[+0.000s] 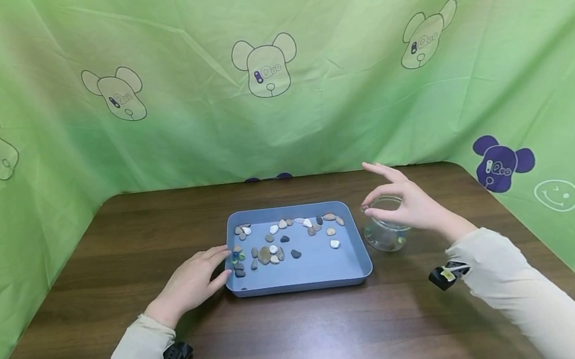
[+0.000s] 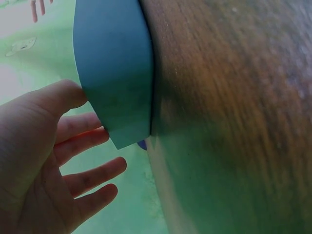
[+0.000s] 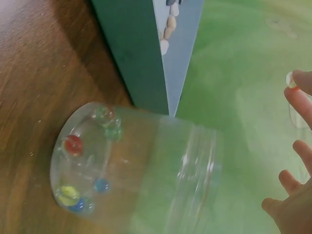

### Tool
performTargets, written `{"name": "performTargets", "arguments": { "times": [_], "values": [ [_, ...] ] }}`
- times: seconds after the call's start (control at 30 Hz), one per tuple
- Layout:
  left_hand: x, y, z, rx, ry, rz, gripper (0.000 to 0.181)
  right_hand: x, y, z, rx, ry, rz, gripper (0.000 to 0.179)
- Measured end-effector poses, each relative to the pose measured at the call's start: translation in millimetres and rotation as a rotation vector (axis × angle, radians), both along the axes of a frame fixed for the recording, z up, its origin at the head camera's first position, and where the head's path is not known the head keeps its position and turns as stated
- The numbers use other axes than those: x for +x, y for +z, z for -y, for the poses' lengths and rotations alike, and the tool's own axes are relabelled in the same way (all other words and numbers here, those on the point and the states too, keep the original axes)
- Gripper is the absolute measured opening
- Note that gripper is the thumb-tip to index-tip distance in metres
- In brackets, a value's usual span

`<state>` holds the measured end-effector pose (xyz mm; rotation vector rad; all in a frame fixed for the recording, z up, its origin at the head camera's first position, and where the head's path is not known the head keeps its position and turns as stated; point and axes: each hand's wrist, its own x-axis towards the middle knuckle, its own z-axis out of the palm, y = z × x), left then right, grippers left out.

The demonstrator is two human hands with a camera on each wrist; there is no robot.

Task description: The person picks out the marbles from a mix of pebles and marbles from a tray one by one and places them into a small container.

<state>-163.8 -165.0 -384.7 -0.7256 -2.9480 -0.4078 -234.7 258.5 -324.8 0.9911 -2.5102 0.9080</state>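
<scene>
A clear glass marble with a reddish streak (image 3: 291, 80) is pinched between the thumb and index finger of my right hand (image 1: 406, 201), the other fingers spread. That hand is over the mouth of a clear jar (image 1: 388, 236), which stands upright just right of the blue tray (image 1: 323, 269). Several coloured marbles, among them a red one (image 3: 73, 145) and a yellow one (image 3: 68, 195), lie on the jar's bottom. My left hand (image 1: 190, 280) rests at the tray's left rim, fingers extended and fingertips right at the edge. Beside those fingertips, greenish marbles (image 1: 241, 256) lie inside the tray.
Many pebbles, such as a large brown one (image 1: 264, 255) and a white one (image 1: 334, 244), are scattered over the tray's left and back parts. The wooden table (image 1: 293, 337) ends at a green patterned curtain (image 1: 199, 136) behind and at both sides.
</scene>
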Motion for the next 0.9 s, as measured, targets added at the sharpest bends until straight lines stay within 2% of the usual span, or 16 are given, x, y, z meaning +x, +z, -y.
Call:
{"name": "performTargets", "arguments": {
  "times": [0.27,0.57,0.9],
  "values": [
    [-0.4,-0.4,0.0,0.001,0.003,0.009,0.045,-1.3,-7.3,-13.4,-0.014,-0.054,0.01,0.02],
    [0.7,-0.3,0.0,0.018,-0.006,-0.032,0.044,1.2,-13.3,-25.0,-0.052,-0.107,0.036,0.016],
    [0.0,0.0,0.1,0.004,0.003,0.006,0.045,0.0,-23.3,-41.1,-0.051,-0.137,0.034,0.014]
  ]
}}
